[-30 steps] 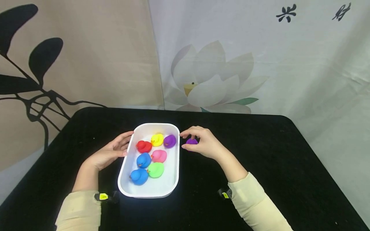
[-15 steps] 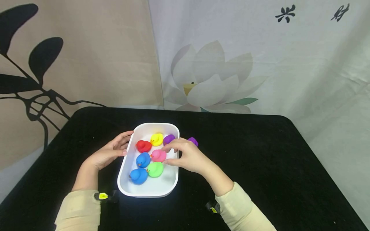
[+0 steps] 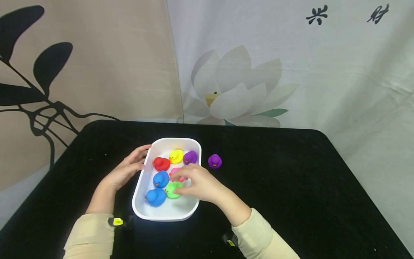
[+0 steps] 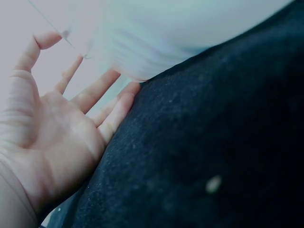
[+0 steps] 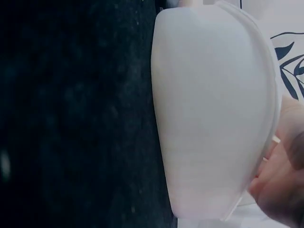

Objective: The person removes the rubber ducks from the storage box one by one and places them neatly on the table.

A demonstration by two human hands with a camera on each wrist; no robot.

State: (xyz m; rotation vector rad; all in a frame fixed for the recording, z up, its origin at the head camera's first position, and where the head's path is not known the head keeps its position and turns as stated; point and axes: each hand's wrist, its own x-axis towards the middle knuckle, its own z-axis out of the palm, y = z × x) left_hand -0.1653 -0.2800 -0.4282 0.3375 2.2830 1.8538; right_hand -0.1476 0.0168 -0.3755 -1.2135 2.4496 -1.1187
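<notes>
A white tray [image 3: 173, 211] stands on the black table, holding several small rubber ducks. My left hand [image 3: 124, 172] rests against the tray's left side, and in the left wrist view its fingers spread along the tray wall [image 4: 175, 33]. My right hand [image 3: 202, 185] reaches over the tray's right rim. Its thumb overlaps the green rubber duck [image 3: 171, 189], while its fingers partly cover the pink rubber duck [image 3: 174, 172]. Thumb and fingers stay apart. In the right wrist view the tray's outer wall [image 5: 213, 109] hides most of that hand's work.
Inside the tray are red [image 3: 161, 164], yellow [image 3: 176, 156] and purple [image 3: 190, 157] rubber ducks, plus two blue ones, one of them a blue duck [image 3: 155, 197] near the front left. Another purple duck [image 3: 215, 161] sits on the table [image 3: 275, 172] right of the tray. A printed curtain [image 3: 242, 86] hangs behind.
My right hand has left the purple duck outside the tray, moving left and toward me to above the green and pink ducks. The left hand stays at the tray's side.
</notes>
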